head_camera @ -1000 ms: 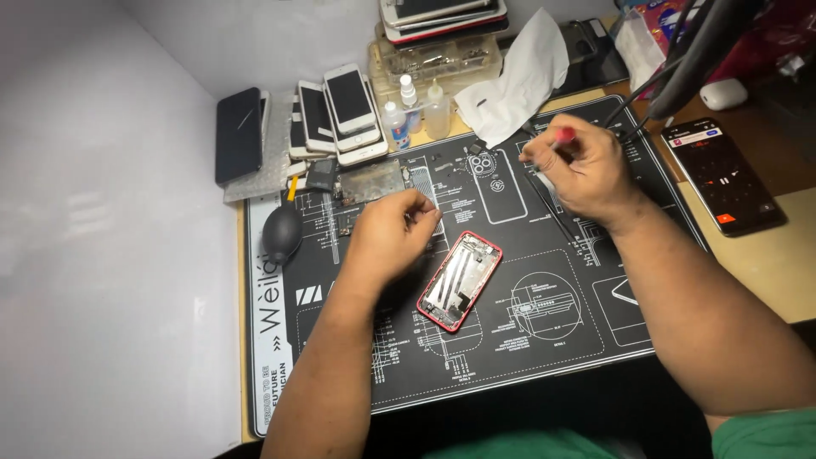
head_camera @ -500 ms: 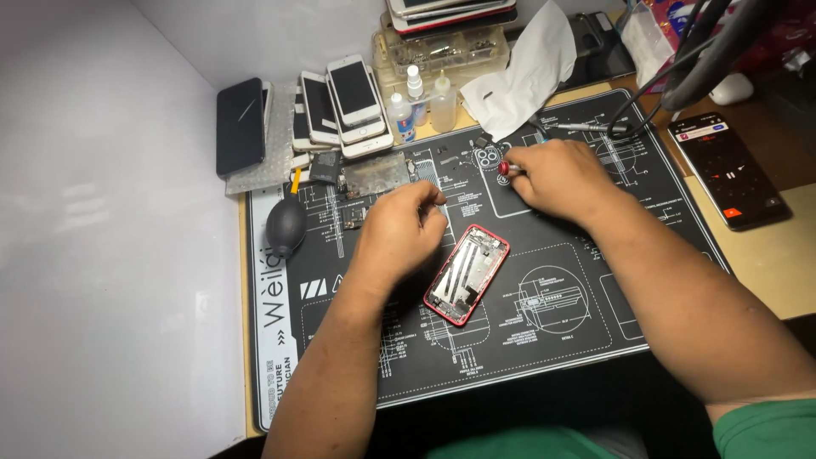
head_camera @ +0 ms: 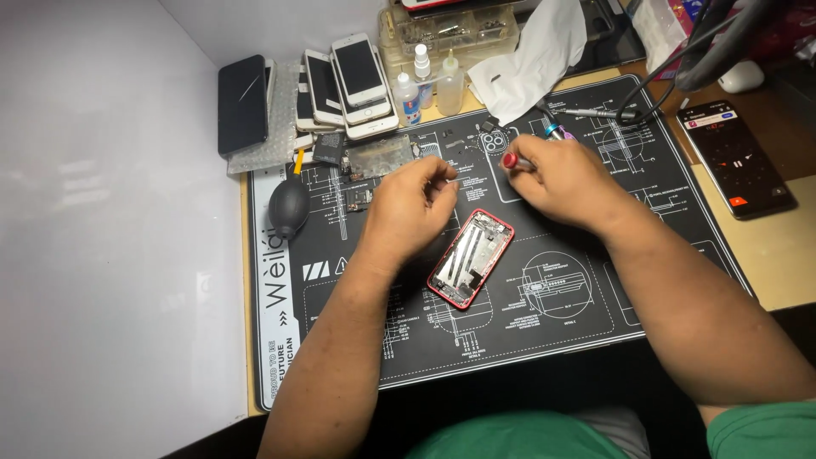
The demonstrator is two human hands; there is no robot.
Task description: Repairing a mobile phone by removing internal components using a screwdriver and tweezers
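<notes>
An opened red phone frame (head_camera: 470, 258) lies face-up on the black repair mat (head_camera: 595, 297), tilted so its top end points up and to the right; its bare metal insides show, with no screen on it. Everything else sits around this frame.

The left hand (head_camera: 406, 208) hovers just above and to the left of the frame's top end, knuckles up, its fingers curled together with the thumb and forefinger tips pinched near each other — whether anything tiny sits between them cannot be told. The right hand (head_camera: 565, 178) is above and to the right of the frame, fingers clamped around a small screwdriver (head_camera: 512, 161) whose red cap pokes out toward the left hand. The two hands are near each other but apart, and neither touches the frame.

Far left of the frame, a black rubber air blower (head_camera: 289, 206) rests on the mat's edge. Above and left of the frame lie a loose circuit board (head_camera: 378, 156) and, beyond it, a stack of phones (head_camera: 353, 81) beside a single black phone (head_camera: 242, 102). Straight above the frame stand two small dropper bottles (head_camera: 429, 81) in front of a clear parts box (head_camera: 450, 30), with a crumpled white cloth (head_camera: 535, 59) beside them. Well to the right of the frame, off the mat, a phone with a lit screen (head_camera: 737, 157) lies on the wooden desk (head_camera: 782, 246).
</notes>
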